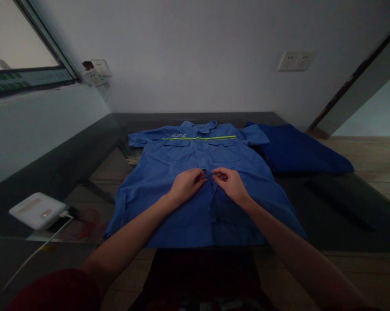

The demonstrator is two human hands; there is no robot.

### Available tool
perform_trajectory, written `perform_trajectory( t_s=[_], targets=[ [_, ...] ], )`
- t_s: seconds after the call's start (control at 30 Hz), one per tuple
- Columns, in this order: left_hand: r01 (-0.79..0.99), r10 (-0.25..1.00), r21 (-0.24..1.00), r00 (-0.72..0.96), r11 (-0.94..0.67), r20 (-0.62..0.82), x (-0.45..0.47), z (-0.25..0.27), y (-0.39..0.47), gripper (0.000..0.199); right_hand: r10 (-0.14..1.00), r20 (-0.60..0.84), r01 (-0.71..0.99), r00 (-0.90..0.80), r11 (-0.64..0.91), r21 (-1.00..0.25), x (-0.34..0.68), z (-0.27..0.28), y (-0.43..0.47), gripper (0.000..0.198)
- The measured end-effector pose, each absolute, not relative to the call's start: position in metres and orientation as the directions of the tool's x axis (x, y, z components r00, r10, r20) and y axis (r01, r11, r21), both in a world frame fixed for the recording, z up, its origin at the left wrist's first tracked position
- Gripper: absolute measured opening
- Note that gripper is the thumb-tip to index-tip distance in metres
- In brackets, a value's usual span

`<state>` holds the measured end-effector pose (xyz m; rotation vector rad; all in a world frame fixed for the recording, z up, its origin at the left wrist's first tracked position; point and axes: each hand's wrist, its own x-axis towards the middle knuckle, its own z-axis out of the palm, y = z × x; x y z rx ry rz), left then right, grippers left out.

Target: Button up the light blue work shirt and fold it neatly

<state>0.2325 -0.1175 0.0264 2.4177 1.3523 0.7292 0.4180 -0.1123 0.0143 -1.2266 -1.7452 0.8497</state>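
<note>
A blue short-sleeved work shirt (169, 207) lies face up on the dark table, its collar at the far side. A yellow-green stripe crosses its chest above two flap pockets, with lettering on the left. Over the middle of the button front, my left hand (187, 183) pinches one front edge of the shirt. My right hand (231, 185) is closed close beside it, its fingertips on the opposite front edge. Below my hands the two front panels part slightly. Whatever button lies between the fingertips is too small to make out.
A folded darker blue cloth (302, 149) lies right of the shirt on the table (311, 203). At the left sits a white power bank-like box (39, 209) with a white cable (36, 255). Wall sockets (297, 61) and a window frame (49, 39) are behind.
</note>
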Motion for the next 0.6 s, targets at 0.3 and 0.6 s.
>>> perform_trajectory(
  t_s=[0.3,0.6],
  targets=[
    [0.752,0.833,0.365,0.458,-0.549,0.31,0.2317,0.0249,-0.1187,0.009,0.942,0.221,0.414,-0.252,0.311,-0.855,0.4179,0.0147,-0.1145,0.023],
    [0.755,0.862,0.42,0.414,-0.504,0.291,0.2288,0.0225,-0.1146,0.015,0.935,0.206,0.389,-0.29,0.312,-0.867,0.4189,0.0169,-0.1143,0.024]
  ],
)
